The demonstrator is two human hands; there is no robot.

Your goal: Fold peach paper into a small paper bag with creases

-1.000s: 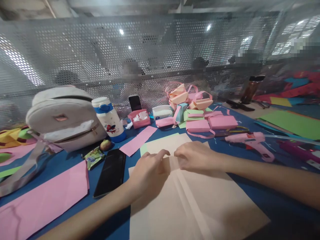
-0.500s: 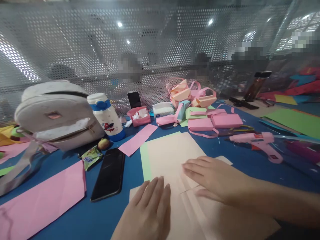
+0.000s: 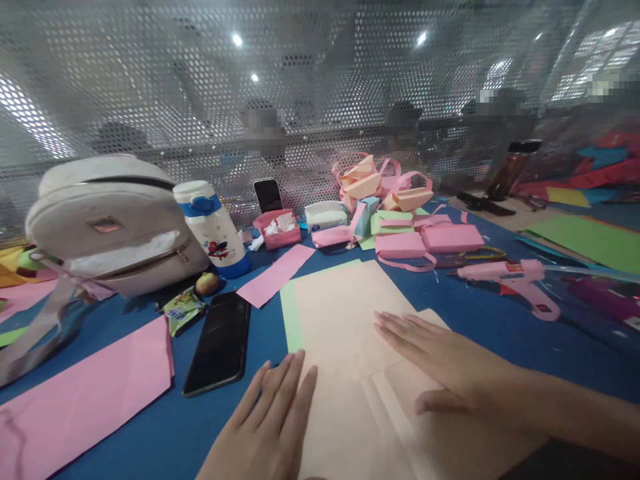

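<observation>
A creased sheet of peach paper [image 3: 345, 413] lies in front of me, over another peach sheet [image 3: 345, 293] whose far part shows. Along the left side a strip of green paper [image 3: 294, 320] peeks out from beneath. My left hand [image 3: 273, 413] rests flat at the left edge of the creased sheet, fingers stretched and a little apart. On the right, my right hand [image 3: 440, 360] lies across the paper with straight fingers and the thumb held away. Neither hand grips anything. Fold lines run down the middle of the sheet, between the hands.
Left are a black phone [image 3: 217, 343], pink paper [image 3: 95, 393], a snack packet [image 3: 184, 310], a bottle [image 3: 213, 230] and a backpack [image 3: 115, 233]. Several folded paper bags [image 3: 400, 247] stand behind the sheets. A pink glue gun [image 3: 525, 277] lies right, before a perforated metal screen [image 3: 320, 87].
My left hand has slid left to the paper's edge. My right hand has shifted slightly right, its thumb now spread further from the fingers.
</observation>
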